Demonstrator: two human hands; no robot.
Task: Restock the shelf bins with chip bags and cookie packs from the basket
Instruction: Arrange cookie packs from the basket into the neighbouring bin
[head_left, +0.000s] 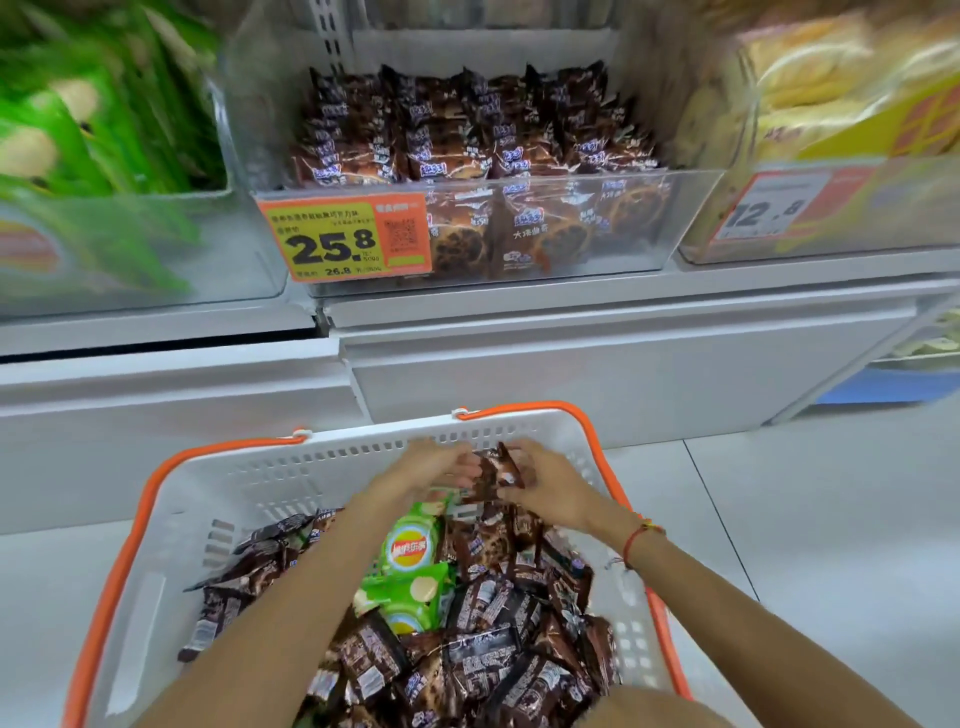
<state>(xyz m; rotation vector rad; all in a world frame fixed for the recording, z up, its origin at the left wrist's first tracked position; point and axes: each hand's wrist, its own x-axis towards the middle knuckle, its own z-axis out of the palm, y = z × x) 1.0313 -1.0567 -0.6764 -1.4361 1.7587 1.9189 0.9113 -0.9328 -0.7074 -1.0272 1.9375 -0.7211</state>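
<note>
1. Here, a white basket (171, 519) with orange handles stands on the floor against the foot of the shelf (571, 364); it holds a heap of brown cookie packs (488, 660), too many and too overlapped to count, and two green chip bags (410, 551) lying near its middle.
2. At the basket's far edge, both hands meet over a small bunch of brown packs (493, 467). The left hand (431, 465) has its fingers curled round the bunch from the left; the right hand (545, 478) pinches it from the right. How many packs are in the bunch cannot be told.
3. On the shelf stand three clear bins. The middle bin (691, 218) is well filled with brown cookie packs in upright rows and bears an orange price tag (345, 236) at its front left corner.
4. The left bin (249, 260) holds green bags, blurred.
5. The right bin (696, 254) holds yellowish packs, also blurred, behind one price tag.
</note>
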